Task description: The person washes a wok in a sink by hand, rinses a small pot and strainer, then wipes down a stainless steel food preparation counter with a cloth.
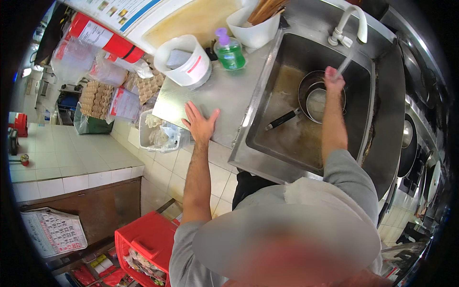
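My left hand (pixel 200 123) rests palm down on the stainless steel counter (pixel 218 93), its fingers spread and holding nothing. Over the steel sink (pixel 260 132), my right hand (pixel 335 79) is in the stream of running water (pixel 346 64) from the white faucet (pixel 363 28). Its fingers look curled, and whether they grip anything is hidden. Just below that hand sits a round metal pan (pixel 303 89), its black handle (pixel 283 119) pointing to the lower left. A smaller round metal vessel (pixel 316 104) lies inside the pan; my right forearm covers part of both. Cloudy brownish water surrounds them in the basin.
A green soap bottle with purple pump (pixel 230 53) stands behind my left hand, beside a white tub (pixel 183 61) holding a cloth. A white container (pixel 251 30) holds wooden utensils. Below the counter's left edge is a lined bin (pixel 163 138); a red bin (pixel 150 233) stands lower left.
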Motion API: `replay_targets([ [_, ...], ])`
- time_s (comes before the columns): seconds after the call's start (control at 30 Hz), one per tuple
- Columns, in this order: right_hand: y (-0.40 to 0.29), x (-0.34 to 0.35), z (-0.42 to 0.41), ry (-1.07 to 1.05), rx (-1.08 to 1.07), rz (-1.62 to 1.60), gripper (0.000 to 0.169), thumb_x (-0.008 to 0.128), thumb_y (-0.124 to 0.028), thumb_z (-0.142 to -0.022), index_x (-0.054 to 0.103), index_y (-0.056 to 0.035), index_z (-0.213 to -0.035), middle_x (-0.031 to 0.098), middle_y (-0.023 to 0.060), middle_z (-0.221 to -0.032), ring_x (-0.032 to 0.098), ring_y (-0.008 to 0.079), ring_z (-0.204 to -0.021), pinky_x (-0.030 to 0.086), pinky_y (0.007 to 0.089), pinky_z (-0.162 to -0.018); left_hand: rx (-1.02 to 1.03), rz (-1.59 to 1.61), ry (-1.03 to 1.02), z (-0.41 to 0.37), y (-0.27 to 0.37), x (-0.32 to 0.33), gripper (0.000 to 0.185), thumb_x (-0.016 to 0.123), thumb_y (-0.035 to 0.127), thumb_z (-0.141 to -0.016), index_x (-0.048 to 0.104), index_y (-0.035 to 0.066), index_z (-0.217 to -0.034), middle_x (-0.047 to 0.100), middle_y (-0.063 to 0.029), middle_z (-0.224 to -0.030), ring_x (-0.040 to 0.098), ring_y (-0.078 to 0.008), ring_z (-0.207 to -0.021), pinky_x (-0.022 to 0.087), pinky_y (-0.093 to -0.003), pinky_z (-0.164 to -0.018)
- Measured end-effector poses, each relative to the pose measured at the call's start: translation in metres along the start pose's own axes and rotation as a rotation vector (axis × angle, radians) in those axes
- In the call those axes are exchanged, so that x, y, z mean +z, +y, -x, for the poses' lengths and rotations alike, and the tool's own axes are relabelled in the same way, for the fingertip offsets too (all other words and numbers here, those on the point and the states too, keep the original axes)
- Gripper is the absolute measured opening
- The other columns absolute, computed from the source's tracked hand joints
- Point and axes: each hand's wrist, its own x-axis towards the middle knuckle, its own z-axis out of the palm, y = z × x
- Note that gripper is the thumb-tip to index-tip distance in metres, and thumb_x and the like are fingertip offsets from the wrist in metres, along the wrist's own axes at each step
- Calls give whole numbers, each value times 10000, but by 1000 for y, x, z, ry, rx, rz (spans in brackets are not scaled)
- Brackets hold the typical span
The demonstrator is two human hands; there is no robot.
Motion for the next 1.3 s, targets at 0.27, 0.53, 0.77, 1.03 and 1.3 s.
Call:
replay_targets([
  [0.27,152,90,157,-574,58,1133,356,471,-221,-893,521,51,-1116,590,158,-1092,566,296,-1005,450,387,-875,-98,-193,-102,-83,2,21,1013,389,706,-752,173,-68,-1368,92,-231,-1454,29,-316,-1366,-13,-561,-1051],
  [0.53,289,52,348,-1266,-582,2492,737,439,-475,-865,245,43,-1352,179,193,-1443,132,325,-1346,62,475,-1086,556,-146,-169,-84,-77,-3,671,328,535,-877,251,111,-1391,158,-144,-1463,104,-294,-1361,51,-550,-1061],
  [0.77,393,58,394,-1791,-496,2110,716,429,-456,-881,236,59,-1340,168,220,-1431,129,349,-1342,119,466,-1089,-267,-104,-78,-156,-185,-51,611,304,491,-903,217,154,-1405,136,-88,-1478,93,-329,-1357,28,-648,-1008],
  [1.03,510,94,347,-1355,-691,2152,677,485,-403,-858,308,87,-1290,256,267,-1376,207,378,-1306,166,418,-1082,5,287,43,-97,-158,-16,567,275,436,-928,212,134,-1404,196,-100,-1459,115,-317,-1354,-31,-649,-994],
  [1.3,373,36,399,-2193,-677,1796,702,428,-517,-845,324,-27,-1336,300,145,-1401,197,273,-1334,124,461,-1091,272,551,364,-113,-109,-83,678,578,362,-834,288,38,-1354,313,-201,-1373,270,-360,-1276,184,-472,-1042],
])
